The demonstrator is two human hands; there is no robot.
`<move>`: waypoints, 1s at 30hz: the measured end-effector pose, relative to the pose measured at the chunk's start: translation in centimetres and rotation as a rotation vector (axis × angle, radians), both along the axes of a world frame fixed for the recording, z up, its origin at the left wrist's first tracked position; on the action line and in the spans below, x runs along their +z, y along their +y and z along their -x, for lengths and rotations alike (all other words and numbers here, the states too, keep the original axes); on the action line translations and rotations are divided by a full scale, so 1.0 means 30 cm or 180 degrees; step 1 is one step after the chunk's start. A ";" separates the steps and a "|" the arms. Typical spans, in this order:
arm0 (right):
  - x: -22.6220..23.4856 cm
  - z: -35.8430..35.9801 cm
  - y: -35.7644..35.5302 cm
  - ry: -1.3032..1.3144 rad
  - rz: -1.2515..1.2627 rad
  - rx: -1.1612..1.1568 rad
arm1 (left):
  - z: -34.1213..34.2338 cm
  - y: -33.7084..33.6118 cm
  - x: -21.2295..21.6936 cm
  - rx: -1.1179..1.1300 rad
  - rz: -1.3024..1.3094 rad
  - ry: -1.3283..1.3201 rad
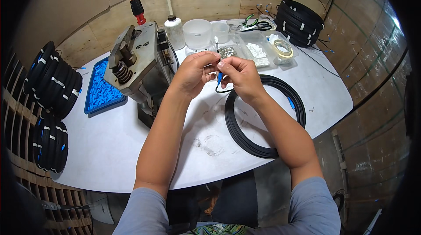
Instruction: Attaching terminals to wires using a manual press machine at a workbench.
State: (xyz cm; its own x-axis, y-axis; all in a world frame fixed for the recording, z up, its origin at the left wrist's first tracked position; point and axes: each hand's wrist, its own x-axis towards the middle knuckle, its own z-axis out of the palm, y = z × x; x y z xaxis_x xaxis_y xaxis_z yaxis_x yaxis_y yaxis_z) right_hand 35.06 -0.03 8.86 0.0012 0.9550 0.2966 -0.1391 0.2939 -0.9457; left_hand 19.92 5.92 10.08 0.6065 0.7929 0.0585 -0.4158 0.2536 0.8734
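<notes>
In front of me, above the table, the fingertips of my left hand point(195, 74) and my right hand point(242, 76) meet, both closed around a slim cable connector point(219, 78). Its blue part hangs below my fingers, and a thin black and white tip rises above them. My fingertips hide the middle of it. From the blue part a thin black cable point(223, 91) curves down toward a black cable coil point(231, 123), which lies flat under my right forearm. Another blue connector point(291, 103) rests on the coil's right side.
A metal hand press point(142, 55) with a red-black handle stands left, beside a blue tray point(90, 108) of small blue parts. Behind my hands are a white bottle point(174, 33), clear tubs point(197, 32), scissors point(258, 26) and a tape roll point(283, 48). Bundled coils point(299, 22) stand back right, others point(52, 81) left.
</notes>
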 end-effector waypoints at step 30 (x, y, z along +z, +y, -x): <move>0.000 -0.012 0.010 0.0617 0.0442 0.0536 | 0.002 0.001 0.006 -0.0070 -0.0161 -0.0166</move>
State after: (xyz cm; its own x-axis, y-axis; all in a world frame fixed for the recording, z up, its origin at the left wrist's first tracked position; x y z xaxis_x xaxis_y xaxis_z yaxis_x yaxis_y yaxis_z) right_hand 35.41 0.25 8.88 -0.1169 0.9780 0.1726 -0.3569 0.1208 -0.9263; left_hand 19.86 5.94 10.27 0.6189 0.7746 0.1301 -0.4559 0.2194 0.8626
